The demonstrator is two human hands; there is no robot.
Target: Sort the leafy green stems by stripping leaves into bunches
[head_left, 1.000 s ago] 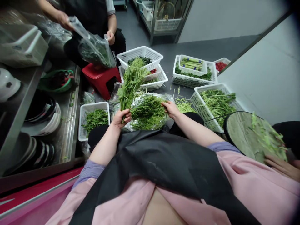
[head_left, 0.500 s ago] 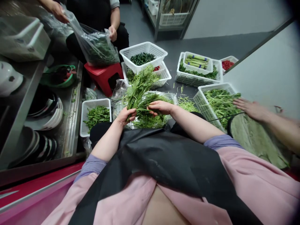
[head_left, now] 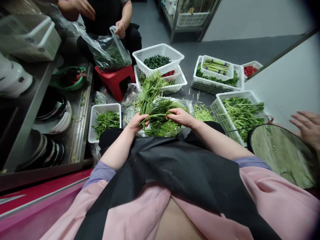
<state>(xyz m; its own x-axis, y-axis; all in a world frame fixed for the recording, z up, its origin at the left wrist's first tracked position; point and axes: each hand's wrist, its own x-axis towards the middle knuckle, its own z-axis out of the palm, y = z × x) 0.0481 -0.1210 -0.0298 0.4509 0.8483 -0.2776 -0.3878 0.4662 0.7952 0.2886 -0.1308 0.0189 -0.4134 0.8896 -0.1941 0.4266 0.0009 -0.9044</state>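
Note:
A bunch of leafy green stalks [head_left: 150, 90] is gripped near its lower end by my left hand [head_left: 138, 122], its leaves pointing away from me. My right hand [head_left: 180, 116] pinches a green stem [head_left: 160, 115] that stretches across to the left hand. Below both hands lies a heap of loose greens [head_left: 166, 128] on clear plastic [head_left: 188, 104], in front of my black apron. The exact kind of the greens is hard to tell.
A white basket of cut leaves [head_left: 106, 121] stands at left, a basket of stalks [head_left: 240, 110] at right. Farther off are stacked baskets [head_left: 160, 50] and a red stool [head_left: 116, 80]. A co-worker's hand [head_left: 306, 126] is at right; a metal shelf [head_left: 77, 140] borders the left.
My right hand has drawn slightly right, with the stem now stretched between both hands. The co-worker's hand at right has left the basket. The other person's one hand has let go of the bag.

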